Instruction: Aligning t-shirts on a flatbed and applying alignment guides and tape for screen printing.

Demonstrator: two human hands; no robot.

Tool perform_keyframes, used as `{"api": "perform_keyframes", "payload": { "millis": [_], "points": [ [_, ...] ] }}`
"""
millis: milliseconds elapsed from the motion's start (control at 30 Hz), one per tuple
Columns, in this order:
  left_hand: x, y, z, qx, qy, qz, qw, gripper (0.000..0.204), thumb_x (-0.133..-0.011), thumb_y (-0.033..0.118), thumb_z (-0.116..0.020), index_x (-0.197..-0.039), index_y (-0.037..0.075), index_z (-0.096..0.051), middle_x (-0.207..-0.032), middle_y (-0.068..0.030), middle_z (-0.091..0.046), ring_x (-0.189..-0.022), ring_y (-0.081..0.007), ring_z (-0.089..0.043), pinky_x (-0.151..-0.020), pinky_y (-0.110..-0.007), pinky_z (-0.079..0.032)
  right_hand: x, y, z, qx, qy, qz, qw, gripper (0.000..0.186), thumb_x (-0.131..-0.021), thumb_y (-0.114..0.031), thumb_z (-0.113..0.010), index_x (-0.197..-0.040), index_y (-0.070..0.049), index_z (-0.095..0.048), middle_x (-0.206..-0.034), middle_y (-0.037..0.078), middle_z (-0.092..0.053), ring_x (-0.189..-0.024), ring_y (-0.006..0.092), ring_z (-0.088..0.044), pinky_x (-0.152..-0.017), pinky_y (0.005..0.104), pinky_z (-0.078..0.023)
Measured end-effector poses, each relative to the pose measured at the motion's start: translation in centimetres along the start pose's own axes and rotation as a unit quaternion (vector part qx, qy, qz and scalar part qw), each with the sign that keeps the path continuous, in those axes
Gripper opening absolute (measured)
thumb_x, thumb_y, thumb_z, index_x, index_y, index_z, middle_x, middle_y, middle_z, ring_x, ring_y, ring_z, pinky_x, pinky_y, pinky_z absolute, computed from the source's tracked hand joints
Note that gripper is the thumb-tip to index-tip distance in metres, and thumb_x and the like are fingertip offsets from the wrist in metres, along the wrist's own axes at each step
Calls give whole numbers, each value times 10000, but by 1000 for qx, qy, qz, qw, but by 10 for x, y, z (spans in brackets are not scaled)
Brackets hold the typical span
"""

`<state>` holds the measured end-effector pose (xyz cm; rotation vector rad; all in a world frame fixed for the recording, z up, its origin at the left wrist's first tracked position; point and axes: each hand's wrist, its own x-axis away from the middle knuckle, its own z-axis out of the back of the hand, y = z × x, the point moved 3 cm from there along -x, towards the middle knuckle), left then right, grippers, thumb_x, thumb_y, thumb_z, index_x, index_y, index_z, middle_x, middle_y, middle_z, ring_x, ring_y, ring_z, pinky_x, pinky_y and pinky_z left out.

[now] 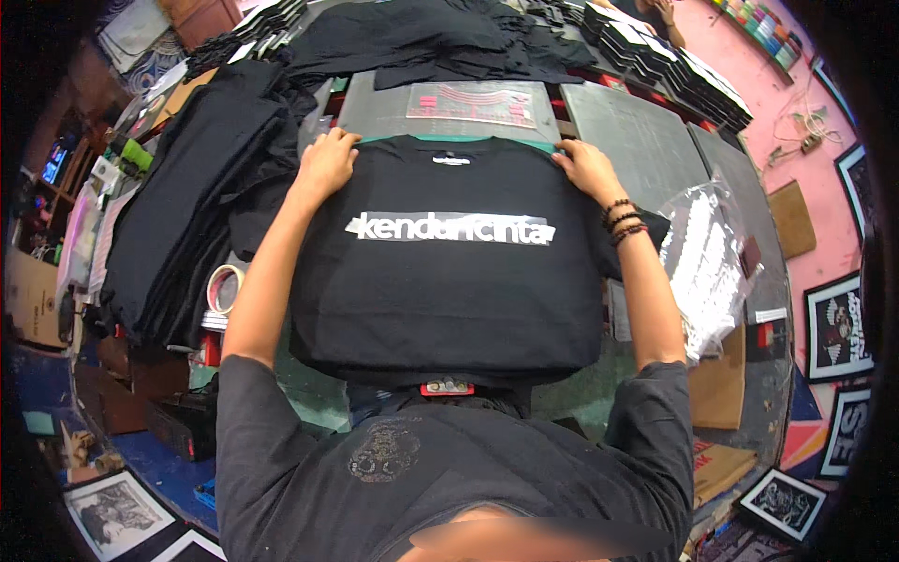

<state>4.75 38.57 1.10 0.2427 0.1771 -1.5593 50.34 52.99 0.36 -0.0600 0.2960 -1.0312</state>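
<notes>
A black T-shirt [440, 304] lies spread in front of me, its collar at the far side and its hem toward me. Across its chest runs a strip of white lettering [454, 229] with a shiny, film-like layer over it. At the far left shoulder, my left hand [328, 161] has its fingers closed on the cloth. My right hand [589, 170], with dark beads on its wrist, grips the opposite shoulder. A green edge [524, 143] of the board under the shirt shows beyond the collar.
Dark clothes [192, 197] are heaped at the left, near a tape roll [225, 288]. A clear plastic bag [707, 267] with white pieces lies at the right. More black garments [440, 42] and a stacked pile [670, 70] stand at the back. Another person [655, 17] is at the far right.
</notes>
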Motion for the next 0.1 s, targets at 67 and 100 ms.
{"api": "perform_keyframes", "payload": {
  "millis": [67,100],
  "points": [
    [-8,-3,-14,-33,4,-14,999,291,-1000,244,-644,-1266,143,-707,-1212,-116,-662,-1167,-339,-650,-965,-518,-537,-1,-1,-3,7,-10,-3,1000,364,-1001,-390,-660,-1215,-106,-739,-1227,155,-733,-1167,366,-679,-983,477,-549],
    [-12,-8,-20,-39,-26,-5,999,318,-1001,247,-646,-1301,149,-688,-1242,-117,-656,-1202,-351,-634,-989,-516,-526,-4,-1,-2,19,-24,-15,999,370,-999,-394,-664,-1218,-106,-738,-1246,160,-726,-1176,362,-675,-991,475,-545]
  ]
}}
